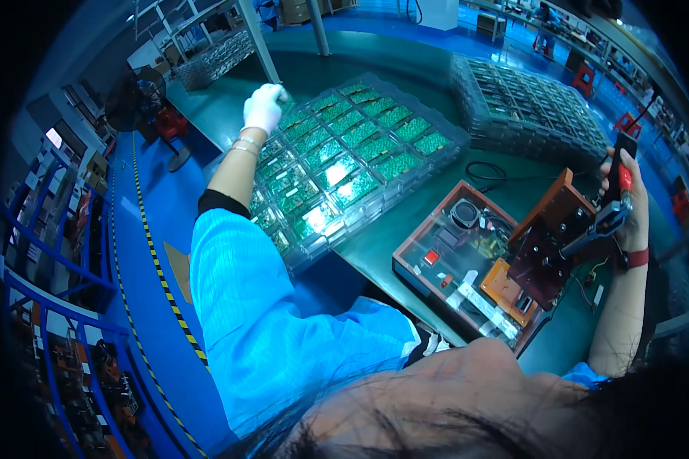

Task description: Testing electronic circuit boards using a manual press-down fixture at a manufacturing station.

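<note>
My left hand (263,109), in a white glove, is at the far left edge of a clear plastic tray (396,178). Its fingers are curled in; whatever they pinch is hidden. Rows of green circuit boards (337,172) fill the tray's pockets. On the right, my bare right hand (634,200) is wrapped round the red-gripped handle of a toggle clamp (609,219). A black object (618,164), its kind unclear, shows at the same hand. The clamp belongs to a test fixture (430,276) with a clear top, a red button and an orange-brown raised plate.
Behind the fixture stands another stack of clear trays (532,107) with boards. A black cable (486,174) loops on the green table (371,252). Metal posts (259,42) rise at its far side. Blue shelving (53,252) and a striped floor line (168,294) lie to the left.
</note>
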The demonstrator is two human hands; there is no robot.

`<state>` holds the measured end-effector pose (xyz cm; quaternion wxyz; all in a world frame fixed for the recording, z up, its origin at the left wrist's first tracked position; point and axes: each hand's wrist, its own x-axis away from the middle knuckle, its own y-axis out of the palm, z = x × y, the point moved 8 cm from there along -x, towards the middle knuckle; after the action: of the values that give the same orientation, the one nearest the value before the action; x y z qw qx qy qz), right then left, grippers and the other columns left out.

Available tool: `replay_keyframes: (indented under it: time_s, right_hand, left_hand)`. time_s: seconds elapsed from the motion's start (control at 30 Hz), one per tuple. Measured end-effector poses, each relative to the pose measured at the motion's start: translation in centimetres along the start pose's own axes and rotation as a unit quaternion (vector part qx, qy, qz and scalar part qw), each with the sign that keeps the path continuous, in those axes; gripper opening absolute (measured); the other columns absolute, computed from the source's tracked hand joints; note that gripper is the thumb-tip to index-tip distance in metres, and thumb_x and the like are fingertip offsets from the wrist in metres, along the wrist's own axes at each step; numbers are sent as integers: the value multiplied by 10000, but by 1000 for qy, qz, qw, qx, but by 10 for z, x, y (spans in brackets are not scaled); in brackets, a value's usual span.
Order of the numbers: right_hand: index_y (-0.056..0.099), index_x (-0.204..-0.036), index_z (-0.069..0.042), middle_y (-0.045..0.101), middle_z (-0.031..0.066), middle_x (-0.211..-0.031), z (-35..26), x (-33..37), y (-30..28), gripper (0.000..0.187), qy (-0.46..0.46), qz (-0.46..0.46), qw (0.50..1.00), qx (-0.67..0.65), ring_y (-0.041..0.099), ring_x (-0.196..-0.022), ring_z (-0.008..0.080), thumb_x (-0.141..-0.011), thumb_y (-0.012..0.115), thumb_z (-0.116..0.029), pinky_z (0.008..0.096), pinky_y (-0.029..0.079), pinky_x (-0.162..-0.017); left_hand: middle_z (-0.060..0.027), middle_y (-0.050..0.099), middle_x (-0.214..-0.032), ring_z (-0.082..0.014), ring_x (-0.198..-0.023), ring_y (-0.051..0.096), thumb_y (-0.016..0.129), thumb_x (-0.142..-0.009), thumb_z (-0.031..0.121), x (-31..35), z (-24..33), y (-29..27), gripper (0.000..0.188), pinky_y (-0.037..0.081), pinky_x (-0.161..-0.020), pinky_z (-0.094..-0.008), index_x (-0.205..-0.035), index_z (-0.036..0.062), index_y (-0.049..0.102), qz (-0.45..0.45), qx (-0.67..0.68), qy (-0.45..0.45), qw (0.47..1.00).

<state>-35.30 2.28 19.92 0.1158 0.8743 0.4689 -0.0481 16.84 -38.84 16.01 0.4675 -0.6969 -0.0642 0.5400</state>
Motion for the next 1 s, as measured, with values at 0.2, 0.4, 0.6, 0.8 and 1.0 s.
replay_keyframes:
  time_s: [0.2, 0.4, 0.6, 0.8, 1.0]
  right_hand:
    - [579, -1197, -33, 655, 34, -822, -2, -3, 0, 441, -11, 3, 1000, 6, 560, -571, 73, -937, 605, -388, 186, 455, -523]
    - [577, -1213, -40, 654, 32, -844, 0, -3, 1, 472, -15, 17, 999, 26, 559, -586, 68, -930, 610, -416, 188, 461, -540]
    - [591, -1208, -41, 659, 32, -855, -2, -5, -2, 492, -20, 15, 999, 36, 569, -598, 63, -917, 618, -437, 188, 465, -550]
    - [597, -1201, -44, 660, 29, -853, -3, -3, -2, 484, -21, 32, 998, 47, 573, -603, 62, -918, 616, -436, 188, 466, -551]
    - [603, -1193, -45, 664, 31, -859, -3, -2, -1, 483, -25, 34, 998, 50, 581, -602, 60, -915, 619, -440, 184, 470, -547]
  left_hand:
    - [-28, 690, -895, -285, -813, 623, 483, -739, 6, -7, 57, 28, 248, 493, -766, -373, -890, 135, 631, -207, 21, -77, 975]
    - [-90, 664, -1110, -230, -1026, 592, 490, -713, -27, 25, 145, 40, 417, 461, -943, -324, -1096, 34, 645, -305, 302, -3, 903]
    - [-97, 638, -1186, -198, -1028, 586, 582, -763, 33, 73, 204, 64, 406, 465, -918, -300, -1164, 15, 641, -456, 659, -159, 577]
    - [-73, 665, -1116, -193, -921, 618, 592, -791, 45, 76, 249, 42, 338, 495, -834, -303, -1123, 39, 659, -410, 471, -15, 781]
    - [-48, 679, -1066, -202, -846, 635, 554, -829, 44, 94, 293, 0, 252, 513, -790, -333, -1046, 74, 678, -270, 328, 220, 878]
